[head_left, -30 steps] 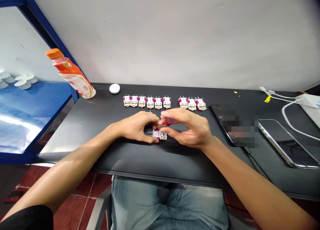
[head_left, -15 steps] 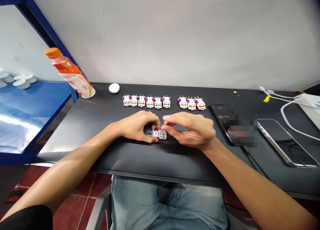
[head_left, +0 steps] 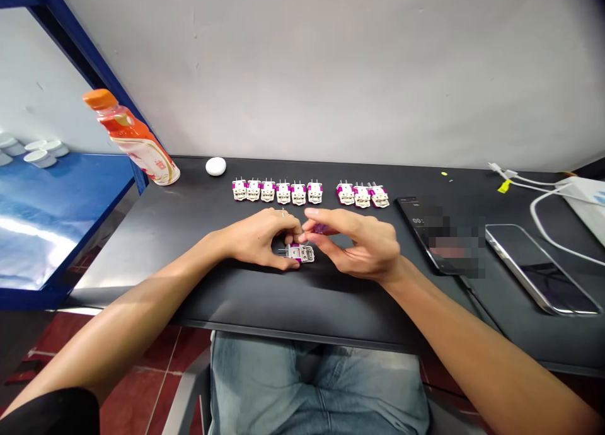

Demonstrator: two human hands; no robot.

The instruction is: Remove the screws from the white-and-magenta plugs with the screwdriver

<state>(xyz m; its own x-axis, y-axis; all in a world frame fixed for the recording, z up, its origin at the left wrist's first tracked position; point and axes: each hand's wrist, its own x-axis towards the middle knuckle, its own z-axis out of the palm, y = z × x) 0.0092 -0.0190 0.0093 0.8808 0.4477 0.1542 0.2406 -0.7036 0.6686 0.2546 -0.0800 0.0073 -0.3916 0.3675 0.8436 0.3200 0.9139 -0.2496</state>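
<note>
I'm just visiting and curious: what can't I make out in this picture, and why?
All in the head view:
- Purple thing: its full shape; the right hand covers much of it.
- Plug by the left hand: fine details too small.
- Black phone: part of its screen; pixelated blocks cover it.
- Bottle: label wording too small to read.
- White object: its far end; cut off by the right edge.

head view | single camera, above lap [head_left: 259, 384] | faces forward and down | near table [head_left: 302, 302], wall [head_left: 331, 75] beyond
</note>
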